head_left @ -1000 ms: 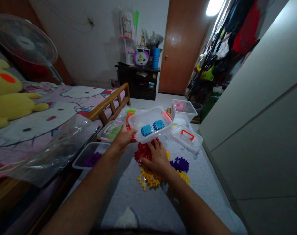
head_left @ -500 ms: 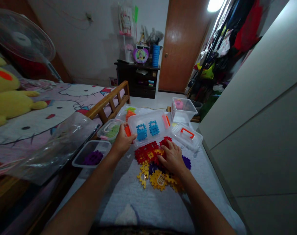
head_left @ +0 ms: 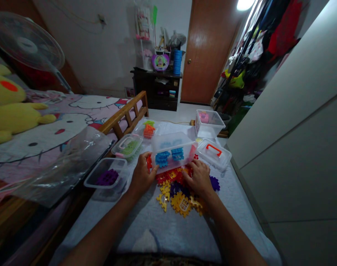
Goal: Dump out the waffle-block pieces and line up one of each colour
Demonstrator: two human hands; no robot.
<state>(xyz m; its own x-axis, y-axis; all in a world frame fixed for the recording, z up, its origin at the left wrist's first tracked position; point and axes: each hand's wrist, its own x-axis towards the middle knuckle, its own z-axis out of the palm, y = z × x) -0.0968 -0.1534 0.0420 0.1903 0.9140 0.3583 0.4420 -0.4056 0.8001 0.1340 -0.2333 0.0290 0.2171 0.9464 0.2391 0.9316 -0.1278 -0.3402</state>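
My left hand (head_left: 142, 175) grips the left end of a clear plastic box (head_left: 172, 150) by its orange handle; the box holds two blue toy blocks (head_left: 169, 156) and is tilted toward me. My right hand (head_left: 198, 178) rests with curled fingers on a pile of red, yellow and purple interlocking blocks (head_left: 179, 192) spread on a grey mat (head_left: 168, 229), just under the box's right end. Whether the right hand holds a block is hidden.
A tub with purple blocks (head_left: 107, 177), a lidded tub with green ones (head_left: 128, 146) and one with orange ones (head_left: 148, 130) stand at left. A lid with an orange handle (head_left: 213, 152) and another clear tub (head_left: 208, 123) stand at right. Bed frame (head_left: 124, 114) left, cabinet wall (head_left: 290, 122) right.
The box with blue blocks has come down and nearer, tipping toward me. My right hand slid right over the pile, exposing more yellow and red blocks.
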